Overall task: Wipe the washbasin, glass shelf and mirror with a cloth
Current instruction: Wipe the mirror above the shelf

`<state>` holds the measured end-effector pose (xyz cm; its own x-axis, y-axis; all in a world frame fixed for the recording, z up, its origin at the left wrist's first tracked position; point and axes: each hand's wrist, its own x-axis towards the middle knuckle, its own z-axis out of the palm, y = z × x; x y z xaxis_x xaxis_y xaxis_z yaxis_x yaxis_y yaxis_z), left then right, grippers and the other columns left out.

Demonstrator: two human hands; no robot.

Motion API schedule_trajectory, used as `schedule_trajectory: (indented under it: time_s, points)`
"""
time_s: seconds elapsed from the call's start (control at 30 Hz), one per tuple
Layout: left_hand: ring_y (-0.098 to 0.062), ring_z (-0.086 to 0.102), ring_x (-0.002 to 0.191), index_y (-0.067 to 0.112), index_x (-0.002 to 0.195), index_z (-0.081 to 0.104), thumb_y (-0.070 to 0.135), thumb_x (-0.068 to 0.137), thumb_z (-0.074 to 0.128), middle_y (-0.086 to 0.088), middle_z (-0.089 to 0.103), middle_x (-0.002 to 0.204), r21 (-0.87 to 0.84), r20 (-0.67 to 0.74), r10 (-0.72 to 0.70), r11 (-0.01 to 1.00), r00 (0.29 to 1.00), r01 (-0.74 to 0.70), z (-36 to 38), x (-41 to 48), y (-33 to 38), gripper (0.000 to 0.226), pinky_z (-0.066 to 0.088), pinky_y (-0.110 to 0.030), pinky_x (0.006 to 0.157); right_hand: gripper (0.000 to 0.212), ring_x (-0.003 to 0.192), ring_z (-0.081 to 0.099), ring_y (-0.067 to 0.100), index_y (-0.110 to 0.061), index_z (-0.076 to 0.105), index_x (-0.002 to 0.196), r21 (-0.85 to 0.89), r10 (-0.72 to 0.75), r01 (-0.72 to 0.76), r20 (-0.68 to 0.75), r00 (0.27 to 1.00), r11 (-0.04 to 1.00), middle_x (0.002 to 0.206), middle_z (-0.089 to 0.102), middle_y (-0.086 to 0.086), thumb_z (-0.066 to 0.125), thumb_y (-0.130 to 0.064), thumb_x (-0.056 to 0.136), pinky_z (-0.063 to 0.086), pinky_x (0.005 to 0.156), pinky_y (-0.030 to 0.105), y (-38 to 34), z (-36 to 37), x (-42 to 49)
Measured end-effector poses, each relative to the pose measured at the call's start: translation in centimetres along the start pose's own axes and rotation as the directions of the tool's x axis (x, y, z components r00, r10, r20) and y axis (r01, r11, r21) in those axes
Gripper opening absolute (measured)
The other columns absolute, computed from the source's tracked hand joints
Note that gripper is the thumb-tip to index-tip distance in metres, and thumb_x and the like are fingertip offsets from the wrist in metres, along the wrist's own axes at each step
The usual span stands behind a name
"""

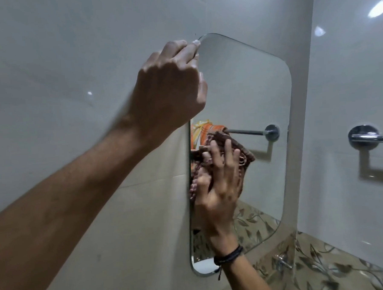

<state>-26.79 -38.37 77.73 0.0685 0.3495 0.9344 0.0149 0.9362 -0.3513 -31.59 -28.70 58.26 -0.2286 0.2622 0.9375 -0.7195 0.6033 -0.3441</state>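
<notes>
White tiling [71, 62] is backing the mirror [245, 93]: your left hand [172, 86] is gripping its top-left edge, your right hand [219, 187] is pressing a brown cloth [239, 142] on it, fingers [229, 156] spread.

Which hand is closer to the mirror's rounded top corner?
Left. The left hand grips the rounded frameless wall mirror at that corner; the right hand presses a brown knitted cloth lower down.

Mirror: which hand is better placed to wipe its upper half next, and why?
Right. The right hand presses the cloth on the mirror, just below its upper half; the left hand grips the mirror's top corner and holds no cloth.
</notes>
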Motion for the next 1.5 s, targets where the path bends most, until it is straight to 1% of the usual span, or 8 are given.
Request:
schedule_trajectory:
  time_s: [0.3, 0.43, 0.67, 0.87, 1.0, 1.13, 1.3, 1.5]
  points:
    - [-0.020, 0.058, 0.124, 0.005, 0.124, 0.069, 0.025, 0.090, 0.047, 0.000, 0.065, 0.133, -0.037, -0.004, -0.007, 0.999, 1.000, 0.007, 0.1, -0.1, 0.0, 0.045, 0.055, -0.040, 0.088, 0.050, 0.149, 0.031, 0.034, -0.031, 0.046, 0.147, -0.028, -0.556, 0.569, 0.186, 0.811, 0.822, 0.158, 0.039, 0.006, 0.052, -0.040, 0.098, 0.037, 0.105, 0.067, 4.8, -1.8, -1.8]
    - [-0.020, 0.056, 0.126, 0.005, 0.127, 0.067, 0.027, 0.091, 0.044, 0.000, 0.064, 0.136, -0.032, 0.024, -0.007, 0.999, 1.000, 0.007, -0.1, 0.0, 0.0, 0.048, 0.053, -0.043, 0.090, 0.047, 0.148, 0.032, 0.037, -0.025, 0.046, 0.147, -0.016, -0.602, 0.613, 0.177, 0.779, 0.790, 0.157, 0.038, 0.010, 0.047, -0.039, 0.101, 0.033, 0.111, 0.065, 9.2, -2.6, 0.9]
    - [-0.019, 0.053, 0.128, 0.007, 0.128, 0.066, 0.029, 0.092, 0.042, 0.003, 0.061, 0.139, -0.010, 0.047, -0.002, 1.000, 0.999, 0.003, -0.3, 0.0, 0.2, 0.048, 0.050, -0.040, 0.092, 0.055, 0.154, 0.017, 0.019, -0.021, 0.041, 0.152, 0.022, 0.120, -0.119, -0.063, 0.991, 0.993, 0.164, 0.029, 0.000, 0.034, -0.036, 0.100, 0.021, 0.122, 0.052, 17.8, -3.2, 3.3]
    - [-0.020, 0.054, 0.126, 0.005, 0.127, 0.066, 0.029, 0.093, 0.041, 0.001, 0.062, 0.138, -0.003, 0.048, 0.001, 1.000, 0.999, -0.001, -0.5, 0.1, 0.2, 0.048, 0.049, -0.041, 0.090, 0.057, 0.148, 0.030, 0.019, -0.033, 0.043, 0.149, 0.153, 0.684, -0.668, -0.236, 0.691, 0.728, 0.160, 0.037, 0.000, 0.034, -0.048, 0.095, 0.020, 0.123, 0.039, 16.2, -2.5, 1.0]
    - [-0.019, 0.054, 0.125, 0.007, 0.126, 0.067, 0.030, 0.093, 0.041, 0.002, 0.062, 0.138, 0.008, 0.044, -0.008, 1.000, 0.999, 0.007, -0.4, 0.1, 0.1, 0.047, 0.049, -0.040, 0.089, 0.066, 0.147, 0.032, 0.023, -0.032, 0.039, 0.152, 0.185, 0.806, -0.787, -0.209, 0.553, 0.588, 0.160, 0.035, 0.002, 0.030, -0.054, 0.090, 0.022, 0.121, 0.043, 13.8, -2.1, -0.5]
    - [-0.020, 0.055, 0.123, 0.007, 0.124, 0.068, 0.028, 0.092, 0.043, 0.002, 0.063, 0.137, 0.011, 0.031, -0.016, 1.000, 0.999, 0.015, -0.2, -0.1, 0.2, 0.045, 0.049, -0.040, 0.087, 0.061, 0.151, 0.021, 0.015, -0.044, 0.033, 0.151, 0.141, 0.668, -0.653, -0.179, 0.722, 0.744, 0.165, 0.024, -0.006, 0.025, -0.059, 0.093, 0.022, 0.121, 0.051, 10.2, -1.4, -1.7]
    - [-0.021, 0.054, 0.125, 0.005, 0.125, 0.067, 0.029, 0.093, 0.042, 0.000, 0.062, 0.139, -0.001, 0.057, -0.010, 1.000, 0.998, 0.010, -0.6, -0.1, 0.3, 0.047, 0.049, -0.041, 0.089, 0.058, 0.155, 0.013, 0.019, -0.035, 0.029, 0.155, -0.008, 0.150, -0.150, -0.013, 0.989, 0.989, 0.167, 0.018, -0.005, 0.034, -0.042, 0.098, 0.018, 0.122, 0.055, 2.6, -0.5, -4.2]
    - [-0.019, 0.051, 0.129, 0.006, 0.129, 0.065, 0.030, 0.093, 0.040, 0.001, 0.059, 0.142, -0.017, 0.070, -0.024, 1.000, 0.997, 0.026, -0.7, -0.1, 0.1, 0.050, 0.049, -0.041, 0.095, 0.046, 0.151, 0.025, 0.034, -0.031, 0.044, 0.149, -0.060, -0.307, 0.318, 0.146, 0.940, 0.946, 0.162, 0.033, 0.006, 0.038, -0.040, 0.105, 0.036, 0.108, 0.063, 1.2, -1.0, -7.7]
